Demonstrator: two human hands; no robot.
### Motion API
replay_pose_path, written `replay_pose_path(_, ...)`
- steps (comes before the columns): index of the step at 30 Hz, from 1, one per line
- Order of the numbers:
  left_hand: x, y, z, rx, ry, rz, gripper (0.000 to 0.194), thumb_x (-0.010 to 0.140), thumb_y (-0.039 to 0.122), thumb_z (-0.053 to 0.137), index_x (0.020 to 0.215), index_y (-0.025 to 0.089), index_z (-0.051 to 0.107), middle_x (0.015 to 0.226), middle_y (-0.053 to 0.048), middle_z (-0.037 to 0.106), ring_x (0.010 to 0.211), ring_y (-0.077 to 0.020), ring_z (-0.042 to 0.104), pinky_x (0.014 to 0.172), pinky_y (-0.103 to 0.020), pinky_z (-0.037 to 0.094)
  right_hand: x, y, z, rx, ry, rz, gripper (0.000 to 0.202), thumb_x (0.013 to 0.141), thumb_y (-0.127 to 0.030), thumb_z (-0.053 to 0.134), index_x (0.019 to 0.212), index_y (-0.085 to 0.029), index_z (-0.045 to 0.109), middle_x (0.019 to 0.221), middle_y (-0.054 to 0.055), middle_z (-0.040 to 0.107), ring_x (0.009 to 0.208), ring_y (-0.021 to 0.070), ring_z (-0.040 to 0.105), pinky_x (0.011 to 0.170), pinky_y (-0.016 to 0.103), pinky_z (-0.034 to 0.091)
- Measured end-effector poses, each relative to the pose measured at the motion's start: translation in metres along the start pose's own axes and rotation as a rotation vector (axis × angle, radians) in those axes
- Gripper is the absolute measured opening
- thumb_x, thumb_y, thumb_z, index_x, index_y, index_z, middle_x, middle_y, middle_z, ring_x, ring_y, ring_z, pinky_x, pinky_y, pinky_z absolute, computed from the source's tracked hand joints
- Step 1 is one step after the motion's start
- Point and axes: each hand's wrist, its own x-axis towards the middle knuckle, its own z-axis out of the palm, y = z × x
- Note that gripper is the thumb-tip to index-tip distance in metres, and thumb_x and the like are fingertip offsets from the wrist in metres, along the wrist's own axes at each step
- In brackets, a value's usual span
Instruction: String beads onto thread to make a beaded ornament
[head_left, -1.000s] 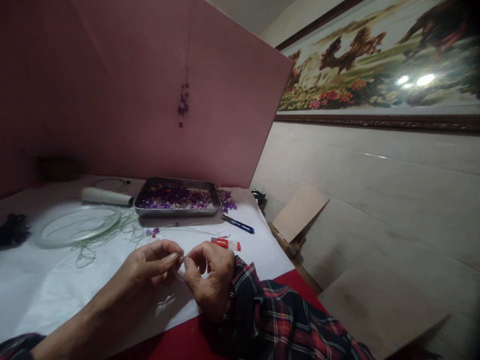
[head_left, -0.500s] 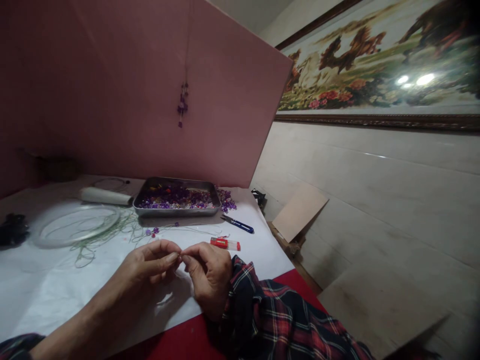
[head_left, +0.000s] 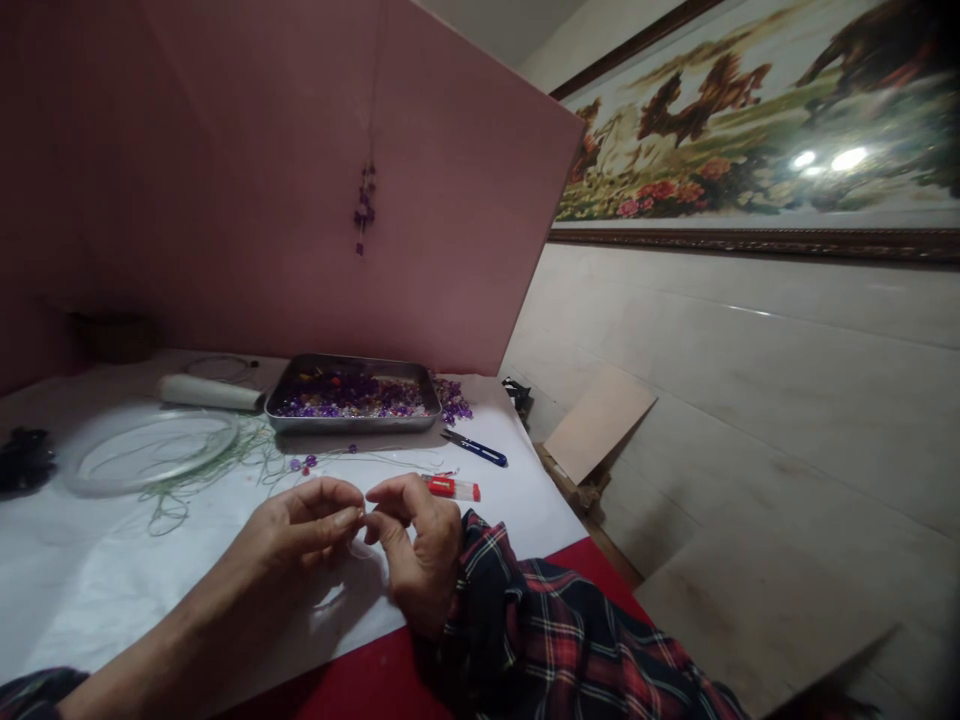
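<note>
In front of me, over the white sheet, my left hand (head_left: 304, 530) pinches thumb to forefinger on what looks like a thin pale thread (head_left: 360, 551), a loop of which hangs below the fingertips. Anything smaller in that pinch is hidden. My right hand (head_left: 421, 555) meets it from the right; its forefinger is lifted off the thumb, leaving a small gap, and the thumb tip is close to the left fingertips. Just behind the right hand lies a red lighter (head_left: 454, 488). Blue thread snips (head_left: 476, 448) rest farther back.
A metal tray (head_left: 352, 424) of purple and clear beads stands at the back, with more beads (head_left: 454, 400) beside it. Left of it are a white cone (head_left: 210, 392), a clear ring-shaped coil (head_left: 82, 482) and tangled green thread (head_left: 176, 490). A beaded strand (head_left: 364, 212) hangs against the pink panel.
My right forefinger has lifted away from the thumb and left fingertips, opening a gap. The left hand stays almost in place, still pinched.
</note>
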Motion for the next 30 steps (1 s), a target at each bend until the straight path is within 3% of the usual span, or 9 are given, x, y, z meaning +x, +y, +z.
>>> replay_pose_path(8, -0.0015, 0.0002, 0.0036, -0.015, 0.067, 0.002, 0.021, 0.058, 0.025, 0.084, 0.069, 0.019, 0.068, 0.054, 0.0, 0.064, 0.05, -0.0114, 0.054, 0.048, -0.02, 0.041, 0.0001, 0.005, 0.0009, -0.012, 0.04, 0.0, 0.013, 0.072, -0.015, 0.063, 0.085, -0.017, 0.064, 0.064, 0.0, 0.067, 0.056, 0.0131, 0.063, 0.052, 0.02, 0.045)
replay_pose_path(24, 0.003, -0.0023, -0.0001, 0.012, 0.065, 0.034, 0.021, 0.056, 0.026, 0.085, 0.07, 0.016, 0.073, 0.057, -0.004, 0.066, 0.053, -0.0142, 0.057, 0.052, -0.026, 0.049, 0.0019, 0.0058, 0.0009, -0.012, 0.064, 0.035, 0.012, 0.073, -0.015, 0.064, 0.084, -0.019, 0.063, 0.062, -0.001, 0.068, 0.054, 0.0143, 0.064, 0.052, 0.022, 0.047)
replay_pose_path(30, 0.0031, -0.0029, 0.0016, 0.105, 0.091, 0.109, 0.021, 0.057, 0.032, 0.085, 0.065, 0.016, 0.072, 0.052, -0.003, 0.065, 0.047, -0.0124, 0.053, 0.047, -0.023, 0.043, 0.0018, 0.0056, 0.0015, 0.04, 0.052, 0.104, 0.014, 0.071, -0.016, 0.065, 0.084, -0.018, 0.063, 0.06, -0.001, 0.066, 0.053, 0.014, 0.062, 0.05, 0.022, 0.044)
